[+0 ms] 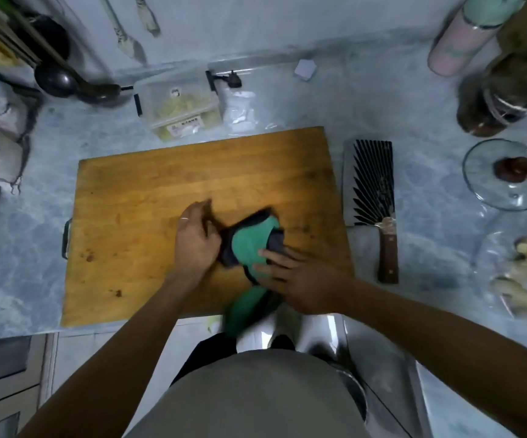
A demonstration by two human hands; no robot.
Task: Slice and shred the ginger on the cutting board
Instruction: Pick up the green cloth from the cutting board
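Both hands work a green and dark cloth point(249, 248) on the near part of the cutting board point(161, 191), apparently wiping it before any cutting. The left hand point(194, 240) curls its fingers round the cloth's left end; the right hand point(297, 279) lies on it with fingers straight, pressing. The cleaver point(373, 197) lies on the tabletop point(28, 263) just right of the board, within reach. The ginger point(521, 273) waits unsliced, far right on the tabletop, well apart from the board.

Green-and-dark cloth point(249, 248) on orange-brown cutting board point(167, 184) — blue-grey marbled counter point(18, 263), black-ribbed cleaver point(370, 181), brown-handled.
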